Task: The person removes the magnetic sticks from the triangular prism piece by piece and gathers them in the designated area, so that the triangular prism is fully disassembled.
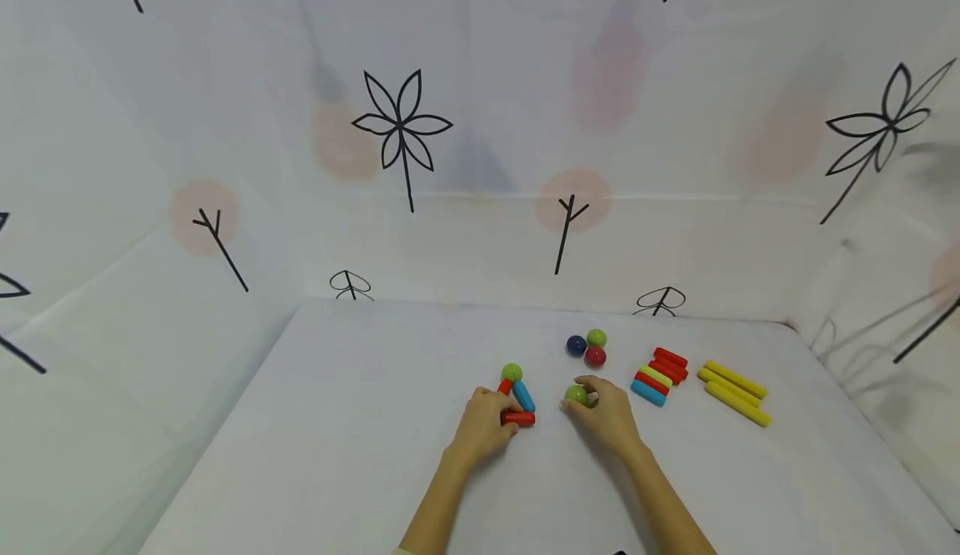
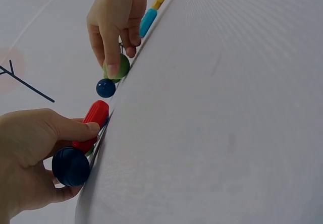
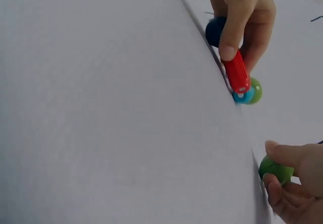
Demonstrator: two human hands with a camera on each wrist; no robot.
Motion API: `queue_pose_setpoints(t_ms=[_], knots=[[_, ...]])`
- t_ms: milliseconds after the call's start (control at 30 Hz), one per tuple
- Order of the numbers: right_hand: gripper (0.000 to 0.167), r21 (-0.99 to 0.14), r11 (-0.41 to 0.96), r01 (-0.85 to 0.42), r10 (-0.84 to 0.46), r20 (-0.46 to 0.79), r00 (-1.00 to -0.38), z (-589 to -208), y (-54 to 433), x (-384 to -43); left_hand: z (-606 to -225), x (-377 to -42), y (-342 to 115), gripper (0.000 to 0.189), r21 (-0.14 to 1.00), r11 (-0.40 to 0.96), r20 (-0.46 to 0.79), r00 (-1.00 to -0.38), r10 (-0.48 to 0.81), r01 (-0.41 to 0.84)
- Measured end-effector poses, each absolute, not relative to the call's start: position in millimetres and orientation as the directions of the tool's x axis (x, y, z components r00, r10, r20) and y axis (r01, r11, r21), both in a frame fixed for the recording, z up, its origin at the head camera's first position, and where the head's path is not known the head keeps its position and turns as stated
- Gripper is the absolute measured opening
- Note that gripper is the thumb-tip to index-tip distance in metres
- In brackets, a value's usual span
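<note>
My left hand (image 1: 482, 426) pinches a short red rod (image 1: 521, 418) at the near side of a small figure. In the left wrist view a dark blue ball (image 2: 70, 166) sits at this rod's end, beside the fingers; the head view hides it. A second red rod (image 1: 505, 387) and a blue rod (image 1: 524, 397) slant up to a green ball (image 1: 512, 372). To the right, my right hand (image 1: 609, 415) grips another green ball (image 1: 576, 395) between thumb and fingers, apart from the figure.
Behind the right hand, a dark blue ball (image 1: 576, 346), a green ball (image 1: 596, 337) and a red ball (image 1: 595, 357) cluster together. Farther right lie several short rods, including a blue rod (image 1: 648, 393), and several long yellow rods (image 1: 738, 403). A patterned cloth (image 1: 480, 247) rises behind the table.
</note>
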State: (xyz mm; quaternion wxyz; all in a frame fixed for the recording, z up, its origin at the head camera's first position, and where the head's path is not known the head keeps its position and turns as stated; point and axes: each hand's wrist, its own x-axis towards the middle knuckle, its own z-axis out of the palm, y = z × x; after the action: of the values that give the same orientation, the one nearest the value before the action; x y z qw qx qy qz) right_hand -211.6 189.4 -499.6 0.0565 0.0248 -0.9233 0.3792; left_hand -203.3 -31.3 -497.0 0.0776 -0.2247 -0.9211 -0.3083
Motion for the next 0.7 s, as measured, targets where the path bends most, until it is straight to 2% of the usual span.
queue_pose_setpoints(t_ms=[233,400,700], knots=[[0.041,-0.769,0.636,-0.065,0.062,0.135,-0.989,-501.0,198.1,-220.6,-497.4,-203.5,-32.8,0.017,0.552,0.695,0.268,-0.888,0.374,0.460],[0.042,-0.766,0.637,-0.086,0.085,0.180,-0.980,-502.4,198.1,-231.5,-498.4,-205.2,-33.7,0.017,0.573,0.688,0.251,-0.894,0.370,0.445],[0.039,-0.792,0.611,-0.012,0.194,0.164,-0.967,-504.9,192.4,-247.8,-496.5,-204.4,-41.0,0.018,0.642,0.632,0.264,-0.899,0.350,0.435]])
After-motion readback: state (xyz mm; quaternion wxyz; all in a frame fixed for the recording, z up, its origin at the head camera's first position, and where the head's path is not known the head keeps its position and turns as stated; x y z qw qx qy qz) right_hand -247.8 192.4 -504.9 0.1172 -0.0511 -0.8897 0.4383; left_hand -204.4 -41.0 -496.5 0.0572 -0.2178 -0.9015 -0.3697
